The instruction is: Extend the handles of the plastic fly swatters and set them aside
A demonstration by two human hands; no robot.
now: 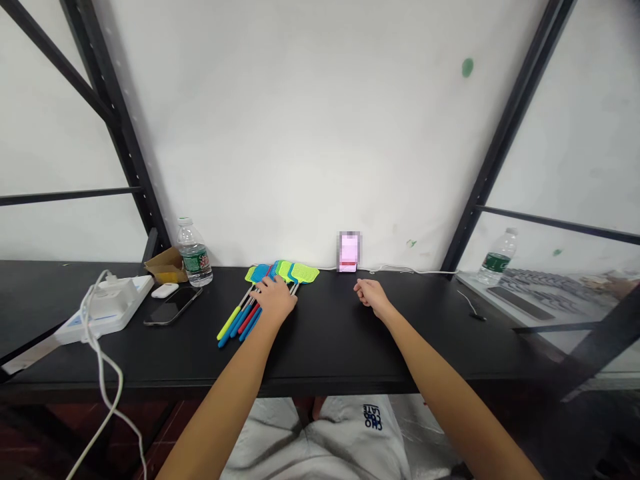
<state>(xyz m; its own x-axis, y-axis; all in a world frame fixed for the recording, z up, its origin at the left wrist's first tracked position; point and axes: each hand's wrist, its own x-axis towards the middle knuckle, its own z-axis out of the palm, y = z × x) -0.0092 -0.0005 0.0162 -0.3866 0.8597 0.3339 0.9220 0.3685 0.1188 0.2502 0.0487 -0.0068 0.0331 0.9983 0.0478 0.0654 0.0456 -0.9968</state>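
Head view: spreads the left hand (275, 300) palm down over the fly swatters (300, 272), partly open, with fingers apart and slightly bent across the thin shafts just below the mesh. Probably placed there to steady the overlapping bundle at its narrow part; impossible to tell whether pinching any one shaft. Curls the right hand (371, 293) into a loose fist near the table's far edge, well apart from the bundle, with nothing seen in its grasp.

Has the fly swatters left of centre on the black table (330, 347), mesh ends close to the white wall (320, 133) and handles (235, 327) fanned towards the body, perhaps for easy reach. Made up of flat, perforated heads in lime and blue, slim metallic-looking shafts and smooth, rounded handles in yellow-green, blue and red.

Near the wall, between and beyond both hands, an upright phone (349, 252) with a pinkish, blurred screen, apparently leaning for viewing. Further left, a clear, ribbed bottle (194, 253) with a green label, beside an open cardboard box (167, 267). In front of these, a glossy dark phone (173, 307) lying flat and a small, rounded white case (165, 291). At far left, a hard white power strip (143, 291) with bendy, looping cables (103, 373).
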